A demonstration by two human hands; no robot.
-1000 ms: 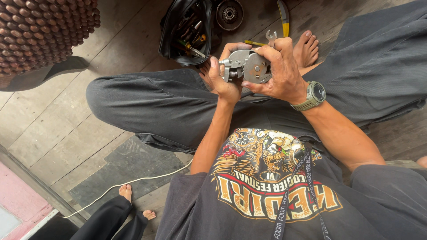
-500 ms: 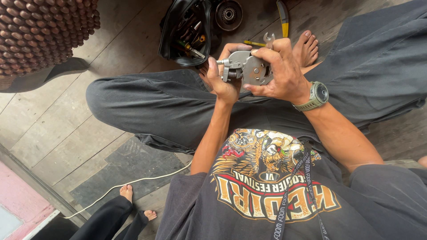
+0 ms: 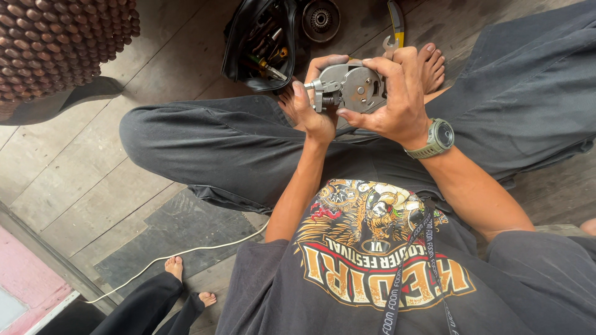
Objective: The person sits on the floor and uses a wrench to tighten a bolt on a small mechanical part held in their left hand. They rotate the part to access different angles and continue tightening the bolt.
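Grip unchanged: left hand (image 3: 310, 108) and right hand (image 3: 397, 93) still clench grey metal mechanism (image 3: 351, 87), barely shifted.

Soft, even daylight fills the scene; nothing is harshly lit. Shadows are faint, deepest under the beaded seat (image 3: 59, 43) at upper left and inside the open tool bag (image 3: 257, 43). The metal part (image 3: 354, 87) catches a dull sheen, no glare. Focus is sharp throughout, with no motion blur. Wide-angle stretch bends the floor (image 3: 81, 180) lines and swells the edges.
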